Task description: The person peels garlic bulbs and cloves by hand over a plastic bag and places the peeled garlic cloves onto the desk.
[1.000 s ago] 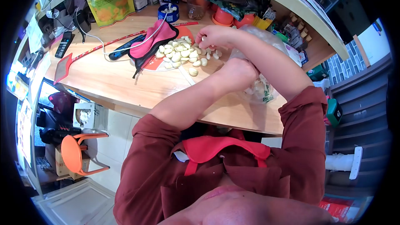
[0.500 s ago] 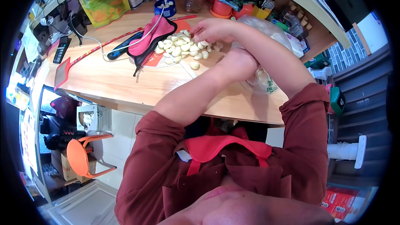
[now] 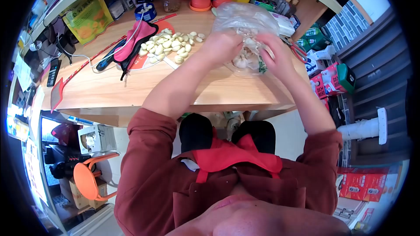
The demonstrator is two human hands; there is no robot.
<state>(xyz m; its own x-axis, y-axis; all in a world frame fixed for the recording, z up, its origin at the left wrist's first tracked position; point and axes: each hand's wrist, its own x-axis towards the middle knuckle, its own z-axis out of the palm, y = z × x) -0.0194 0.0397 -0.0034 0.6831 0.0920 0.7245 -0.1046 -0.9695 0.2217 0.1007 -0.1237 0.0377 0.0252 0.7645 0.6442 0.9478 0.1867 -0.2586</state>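
Note:
A clear plastic bag lies on the desk with garlic bulbs and loose skins in it. My left hand is at the bag's left side, fingers curled in and partly hidden, so what they hold cannot be seen. On the bag's right side is my right hand, its thumb and fingers apart beside the garlic. Left of both hands, peeled garlic cloves are heaped on a round orange-and-white mat.
A pink-and-black pouch and a red stick-handled swatter lie to the left. Along the back stand a yellow packet, a blue tin and a red pot. Red-handled scissors are right of the bag.
My right hand has left the clove heap and swung right to the bag. The arms are uncrossed, and my left hand is now by the bag's left side. The view has shifted.

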